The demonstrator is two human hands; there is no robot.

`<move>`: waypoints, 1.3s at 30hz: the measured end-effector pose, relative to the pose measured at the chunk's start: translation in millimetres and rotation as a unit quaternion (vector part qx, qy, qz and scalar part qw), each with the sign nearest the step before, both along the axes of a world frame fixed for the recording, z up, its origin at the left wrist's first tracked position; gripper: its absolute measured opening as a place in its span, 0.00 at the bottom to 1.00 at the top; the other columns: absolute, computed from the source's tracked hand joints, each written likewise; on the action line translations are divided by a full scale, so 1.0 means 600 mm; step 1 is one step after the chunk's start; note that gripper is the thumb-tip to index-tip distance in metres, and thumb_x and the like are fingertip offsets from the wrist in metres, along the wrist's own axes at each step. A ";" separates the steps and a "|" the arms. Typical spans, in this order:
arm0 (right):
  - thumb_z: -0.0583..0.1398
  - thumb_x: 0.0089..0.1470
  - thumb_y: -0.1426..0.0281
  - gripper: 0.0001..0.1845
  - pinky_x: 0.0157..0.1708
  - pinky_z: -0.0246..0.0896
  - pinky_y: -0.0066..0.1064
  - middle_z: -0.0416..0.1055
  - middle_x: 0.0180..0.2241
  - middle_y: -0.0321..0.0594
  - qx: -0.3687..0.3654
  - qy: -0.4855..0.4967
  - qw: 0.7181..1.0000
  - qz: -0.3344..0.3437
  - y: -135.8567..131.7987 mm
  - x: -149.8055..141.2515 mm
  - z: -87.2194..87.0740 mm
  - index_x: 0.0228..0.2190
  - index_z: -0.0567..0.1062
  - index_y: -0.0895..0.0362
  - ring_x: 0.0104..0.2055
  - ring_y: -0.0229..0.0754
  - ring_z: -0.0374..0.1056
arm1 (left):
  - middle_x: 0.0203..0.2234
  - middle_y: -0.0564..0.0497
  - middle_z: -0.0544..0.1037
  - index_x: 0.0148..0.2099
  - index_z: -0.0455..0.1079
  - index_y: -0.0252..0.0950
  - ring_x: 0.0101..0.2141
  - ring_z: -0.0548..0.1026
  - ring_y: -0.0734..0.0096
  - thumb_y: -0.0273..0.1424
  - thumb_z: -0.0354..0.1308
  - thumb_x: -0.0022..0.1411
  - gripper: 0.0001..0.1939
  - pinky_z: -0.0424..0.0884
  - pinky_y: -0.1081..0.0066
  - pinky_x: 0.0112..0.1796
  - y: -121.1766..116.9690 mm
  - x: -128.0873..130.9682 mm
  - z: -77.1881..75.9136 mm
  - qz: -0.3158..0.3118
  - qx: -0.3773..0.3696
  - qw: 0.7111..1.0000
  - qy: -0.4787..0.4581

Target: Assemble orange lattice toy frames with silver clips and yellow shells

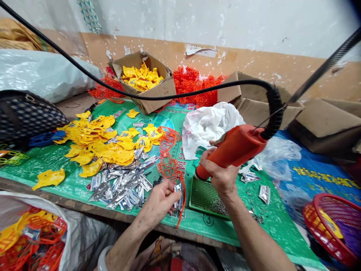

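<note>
Right grip (221, 172) and left grip (162, 197) are both closed, above the green-covered tabletop (218, 229). Right wraps a thick orange cylindrical power tool (234, 145), its nose by the far left corner of a rectangular green mesh tray (204, 192). Beside a thin orange plastic strip (184, 199), left pinches a small flat silver piece (177, 187). A tug from the long black cable (158, 98) could swing the tool aside; a loose pinch could drop the piece.

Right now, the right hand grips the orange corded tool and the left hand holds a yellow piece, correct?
Not quite: the left hand holds a silvery piece, not a yellow one, as the head view shows. The right hand does grip the orange corded tool.
</note>
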State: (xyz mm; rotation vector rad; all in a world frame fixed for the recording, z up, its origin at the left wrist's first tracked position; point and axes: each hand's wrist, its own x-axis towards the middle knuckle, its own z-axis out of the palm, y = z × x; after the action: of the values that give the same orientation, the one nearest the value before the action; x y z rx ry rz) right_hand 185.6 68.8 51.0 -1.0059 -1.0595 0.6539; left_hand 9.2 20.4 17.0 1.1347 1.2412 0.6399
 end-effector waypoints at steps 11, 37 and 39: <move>0.66 0.37 0.73 0.07 0.25 0.67 0.35 0.68 0.18 0.31 -0.007 -0.042 0.999 -0.001 -0.004 -0.010 0.014 0.21 0.72 0.55 0.23 0.40 0.67 | 0.18 0.61 0.60 0.29 0.63 0.37 0.20 0.57 0.78 0.40 0.56 0.52 0.12 0.53 0.74 0.22 0.020 -0.011 0.022 -0.111 0.031 0.993 0.025; 0.66 0.42 0.75 0.27 0.32 0.66 0.33 0.72 0.25 0.29 -0.022 0.131 0.967 0.217 -0.098 -0.017 0.087 0.46 0.71 0.49 0.26 0.37 0.67 | 0.14 0.59 0.66 0.27 0.63 0.38 0.17 0.65 0.74 0.38 0.58 0.51 0.10 0.54 0.75 0.19 0.022 0.019 -0.004 -0.098 0.020 0.995 0.010; 0.67 0.43 0.73 0.27 0.32 0.66 0.33 0.72 0.25 0.29 -0.025 0.125 0.967 0.222 -0.099 -0.019 0.085 0.47 0.71 0.48 0.26 0.37 0.67 | 0.15 0.58 0.66 0.26 0.64 0.37 0.18 0.64 0.75 0.37 0.58 0.51 0.10 0.53 0.75 0.19 0.022 0.019 -0.005 -0.103 0.024 0.994 0.006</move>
State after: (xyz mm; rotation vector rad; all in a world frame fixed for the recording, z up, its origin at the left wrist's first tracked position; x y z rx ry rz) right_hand 174.3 9.1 101.8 -0.7049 -1.0533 1.1465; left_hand 20.4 33.9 14.2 1.2904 1.1058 0.5097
